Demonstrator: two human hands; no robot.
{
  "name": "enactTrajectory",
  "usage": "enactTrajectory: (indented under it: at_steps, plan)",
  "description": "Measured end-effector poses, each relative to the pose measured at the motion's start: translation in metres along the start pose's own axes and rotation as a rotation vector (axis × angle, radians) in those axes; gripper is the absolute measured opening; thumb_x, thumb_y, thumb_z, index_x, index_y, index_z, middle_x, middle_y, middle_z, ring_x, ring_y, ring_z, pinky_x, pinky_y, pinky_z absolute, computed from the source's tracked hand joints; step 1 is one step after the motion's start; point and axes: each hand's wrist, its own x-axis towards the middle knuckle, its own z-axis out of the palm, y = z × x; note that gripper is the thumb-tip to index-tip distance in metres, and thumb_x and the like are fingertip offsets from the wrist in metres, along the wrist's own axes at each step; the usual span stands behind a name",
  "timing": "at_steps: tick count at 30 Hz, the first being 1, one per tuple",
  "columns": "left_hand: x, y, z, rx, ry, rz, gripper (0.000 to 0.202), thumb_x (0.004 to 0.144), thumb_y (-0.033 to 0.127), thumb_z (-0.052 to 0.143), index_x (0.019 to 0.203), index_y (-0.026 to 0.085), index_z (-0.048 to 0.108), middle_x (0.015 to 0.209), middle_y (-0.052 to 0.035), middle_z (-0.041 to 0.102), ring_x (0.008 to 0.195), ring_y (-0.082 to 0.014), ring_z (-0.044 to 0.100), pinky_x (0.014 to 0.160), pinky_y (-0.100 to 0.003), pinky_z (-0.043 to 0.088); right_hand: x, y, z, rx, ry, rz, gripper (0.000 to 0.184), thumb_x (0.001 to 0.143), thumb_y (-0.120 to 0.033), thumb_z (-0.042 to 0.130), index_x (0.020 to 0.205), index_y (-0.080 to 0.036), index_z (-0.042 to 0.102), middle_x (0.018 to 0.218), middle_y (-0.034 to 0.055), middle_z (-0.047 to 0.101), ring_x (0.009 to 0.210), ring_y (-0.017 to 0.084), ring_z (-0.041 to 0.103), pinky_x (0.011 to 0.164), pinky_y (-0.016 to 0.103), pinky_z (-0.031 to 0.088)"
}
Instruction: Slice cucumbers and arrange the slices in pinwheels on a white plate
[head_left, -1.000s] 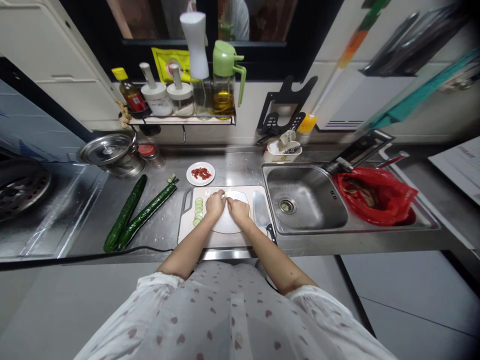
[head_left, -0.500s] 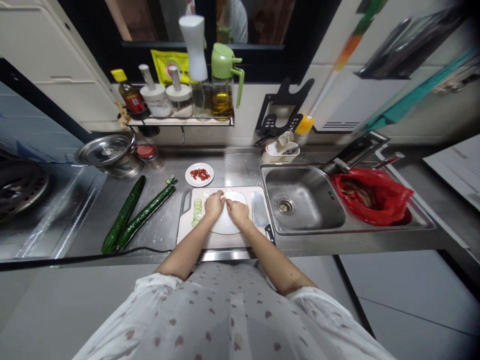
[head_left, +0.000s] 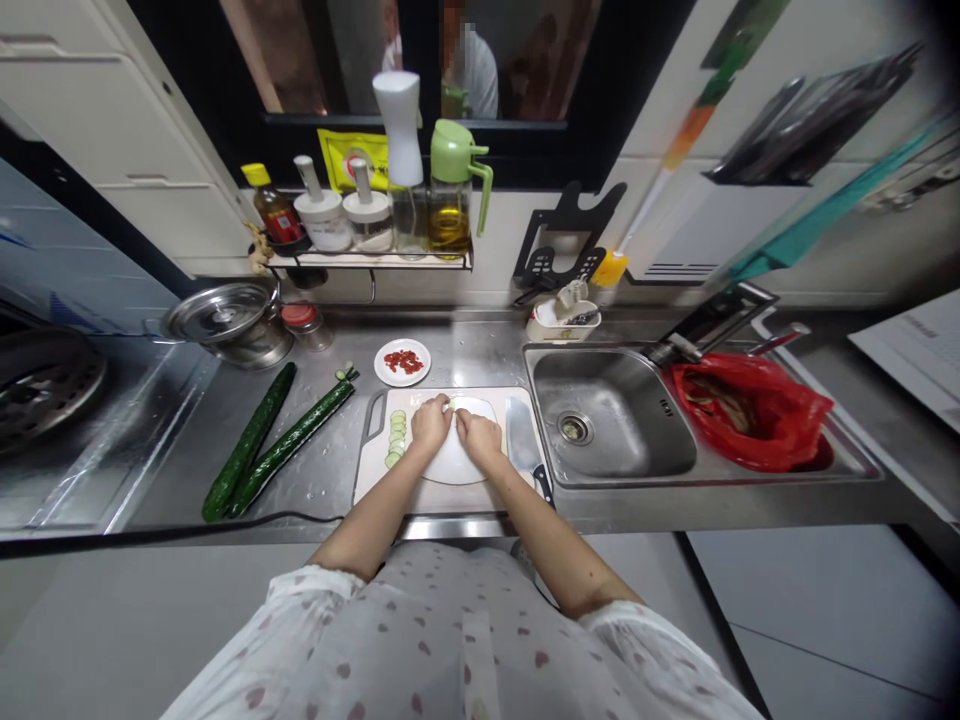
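Note:
Over a white plate, my left hand and my right hand are close together with fingers bent in a pinch. Between their fingertips shows a small pale green cucumber slice, partly covered by the fingers. The plate rests on a cutting board. Left of it on the board lies an overlapping row of cucumber slices. A cleaver with a black handle lies along the board's right side.
Two whole-looking cucumbers lie on the steel counter at left. Behind the board sits a small plate of chopped red pieces. A sink and red plastic bag are right. A seasoning rack hangs at the back.
The whole view has shifted slightly, so the counter appears lower. My hands stay over the plate, their fingertips slightly farther apart around the slice.

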Motion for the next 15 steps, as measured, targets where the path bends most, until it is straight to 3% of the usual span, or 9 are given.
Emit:
enactTrajectory:
  at_steps: [6, 15]
  plan:
    - [-0.012, -0.006, -0.010, -0.144, 0.059, -0.065, 0.023, 0.086, 0.031, 0.054, 0.103, 0.024, 0.068, 0.081, -0.0046, 0.069, 0.082, -0.0207, 0.063, 0.073, -0.028, 0.041, -0.009, 0.001, -0.002, 0.023, 0.036, 0.033, 0.036, 0.100, -0.036, 0.028, 0.116, -0.024, 0.058, 0.100, 0.0088, 0.071, 0.089, 0.020, 0.065, 0.073, 0.027, 0.038]
    - [-0.048, -0.050, -0.032, -0.254, 0.156, -0.126, 0.025, 0.083, 0.034, 0.054, 0.097, 0.021, 0.070, 0.071, -0.0011, 0.065, 0.071, -0.0163, 0.060, 0.067, -0.024, 0.039, -0.025, 0.007, 0.002, 0.134, 0.089, 0.037, 0.036, 0.098, -0.036, 0.034, 0.121, -0.027, 0.060, 0.099, 0.0060, 0.072, 0.089, 0.020, 0.064, 0.071, 0.025, 0.036]
